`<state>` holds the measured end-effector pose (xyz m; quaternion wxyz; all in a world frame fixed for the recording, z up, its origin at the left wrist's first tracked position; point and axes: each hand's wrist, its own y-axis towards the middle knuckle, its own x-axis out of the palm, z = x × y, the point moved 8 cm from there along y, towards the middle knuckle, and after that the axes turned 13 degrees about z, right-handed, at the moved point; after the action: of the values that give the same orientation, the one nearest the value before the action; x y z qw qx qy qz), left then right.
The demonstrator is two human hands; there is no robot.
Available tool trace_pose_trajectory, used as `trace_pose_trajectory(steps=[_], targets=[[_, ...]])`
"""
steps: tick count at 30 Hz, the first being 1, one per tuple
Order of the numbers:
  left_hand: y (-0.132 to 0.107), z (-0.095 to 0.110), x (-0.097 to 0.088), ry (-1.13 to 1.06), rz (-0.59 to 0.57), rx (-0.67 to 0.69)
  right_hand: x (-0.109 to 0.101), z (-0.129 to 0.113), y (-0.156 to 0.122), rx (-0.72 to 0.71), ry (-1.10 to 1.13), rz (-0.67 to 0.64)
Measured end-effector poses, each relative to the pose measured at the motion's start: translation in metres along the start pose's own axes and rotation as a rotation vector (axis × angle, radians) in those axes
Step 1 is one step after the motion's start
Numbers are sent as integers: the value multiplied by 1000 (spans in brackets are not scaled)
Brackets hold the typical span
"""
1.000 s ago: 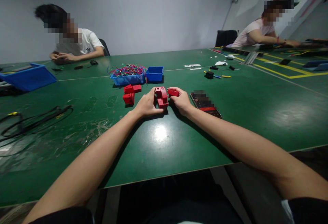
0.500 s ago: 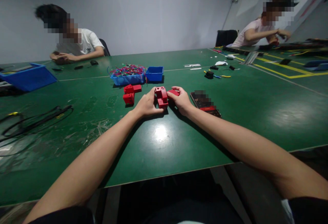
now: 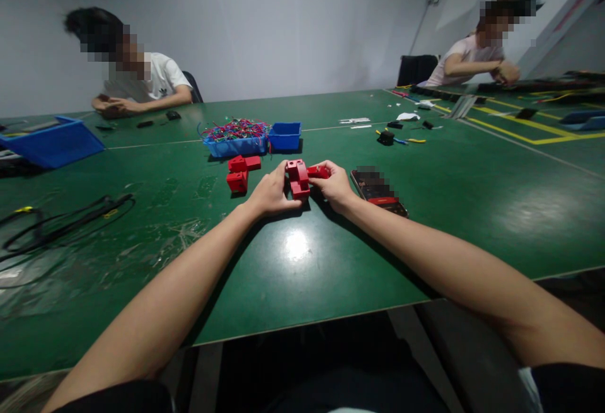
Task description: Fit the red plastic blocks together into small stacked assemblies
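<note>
Left hand (image 3: 270, 195): fingers and thumb clamped about the red block (image 3: 297, 181), low over the table (image 3: 359, 261); hold same as a second ago. Right hand (image 3: 337, 187): fingertips pinching the smaller part (image 3: 319, 172), close against the block's right side; contact unclear. Change: part rolled in the fingers, flat face half a second ago, now an uneven, seemingly hollowed side. Judged as re-orienting only; block and part look unjoined. Phone (image 3: 371, 187) right of right hand. Loose red pieces (image 3: 237, 182) left of the block. Beyond: wire tray (image 3: 236, 149), blue bin (image 3: 285, 142). Far right: co-worker's hands (image 3: 507, 72) now drawn together.
</note>
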<state>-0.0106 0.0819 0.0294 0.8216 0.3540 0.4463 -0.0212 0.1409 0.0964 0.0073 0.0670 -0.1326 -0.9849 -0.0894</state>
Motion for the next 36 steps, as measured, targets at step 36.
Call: trace_pose_trajectory(steps=[36], targets=[[1, 0, 0, 22, 10, 10, -1, 6, 6, 46, 87, 52]])
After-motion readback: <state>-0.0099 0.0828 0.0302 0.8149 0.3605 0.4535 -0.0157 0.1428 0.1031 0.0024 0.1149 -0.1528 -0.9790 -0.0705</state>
